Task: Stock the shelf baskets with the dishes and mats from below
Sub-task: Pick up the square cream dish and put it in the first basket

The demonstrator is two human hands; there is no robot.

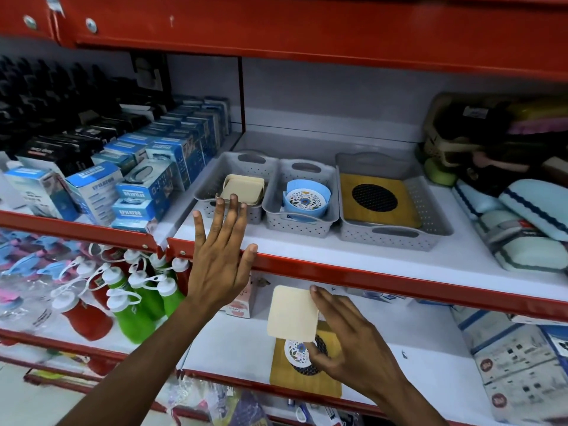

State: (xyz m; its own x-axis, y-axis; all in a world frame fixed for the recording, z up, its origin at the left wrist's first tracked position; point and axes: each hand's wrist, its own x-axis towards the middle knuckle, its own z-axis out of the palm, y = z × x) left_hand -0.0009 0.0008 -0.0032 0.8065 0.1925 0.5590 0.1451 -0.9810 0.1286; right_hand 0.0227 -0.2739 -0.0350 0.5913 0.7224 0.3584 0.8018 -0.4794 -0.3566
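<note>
Three grey baskets stand side by side on the middle shelf. The left basket (212, 176) holds cream square dishes (242, 189). The middle basket (333, 186) holds blue round dishes (307, 196) with a floral centre. The right basket (396, 238) holds a yellow mat (353, 192) with a black mesh circle. My left hand (219, 256) is spread open in front of the left basket, its fingertips at the rim. On the shelf below, my right hand (350, 342) holds a cream square dish (292, 313) upright. Under it lie a floral round dish (296, 353) and a yellow mat (282, 373).
Blue product boxes (144, 179) fill the shelf left of the baskets. Folded pale towels (528, 222) and bags lie to the right. Green and red bottles (138, 299) crowd the lower shelf at left, and printed boxes (516, 373) sit at lower right. A red shelf edge (384, 279) runs between the levels.
</note>
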